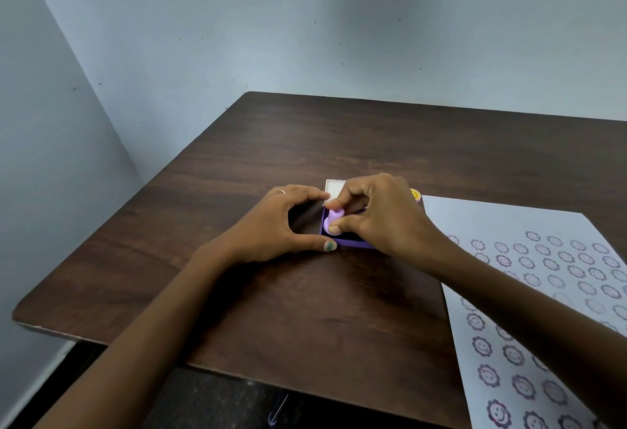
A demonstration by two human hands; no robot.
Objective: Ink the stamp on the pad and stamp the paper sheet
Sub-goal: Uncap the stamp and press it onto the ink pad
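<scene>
Head cam, one view. Dark wood table [258, 157], pale wall behind.

Pad [353, 242]: purple tray, dark ink surface, sits mid-table. White lid [334, 187] stands open at its far edge.

Stamp [333, 220]: small, lilac, w/ a narrow top. It's down inside the pad tray, near the L wall, base toward the ink; contact w/ the ink not resolvable, fingers in the way.

R hand [380, 214]: closed in a pinch on the stamp. Thumb on the near side, index on the far side, stamp betw. the two tips. Rest of the hand covers the R part of the pad.

L hand [271, 221]: spread in a wide C, not wrapped round anything. Thumb tip touches the pad's near-L corner, index tip reaches the far-L corner by the lid. Ring on one finger; thumbnail looks green-stained.

Paper [509, 221]: white sheet at R of table, just beside the pad, runs off the frame edge. Rows of round flower-face prints [488, 375] cover most of it, some faint.

Yellow round item [414, 194] peeks out behind R hand, at the sheet's far corner; type unclear.
</scene>
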